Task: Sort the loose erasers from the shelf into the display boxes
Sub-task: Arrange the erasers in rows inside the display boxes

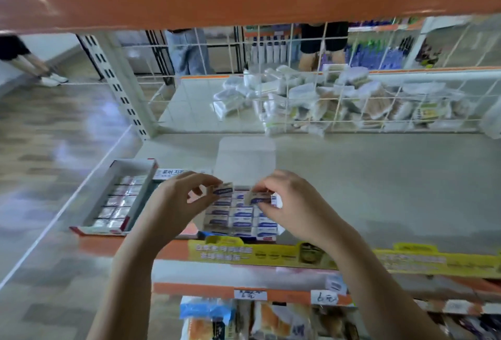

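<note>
White-and-blue erasers, one pinched in the left hand (173, 198) at (223, 190), another pinched in the right hand (292, 201) at (257, 198), hover just above the nearly full display box (238, 217); best to lower each flat into the remaining gaps beneath the fingers.

Erasers (240, 215) white, blue-banded; shelf edge (108, 245) orange.
</note>
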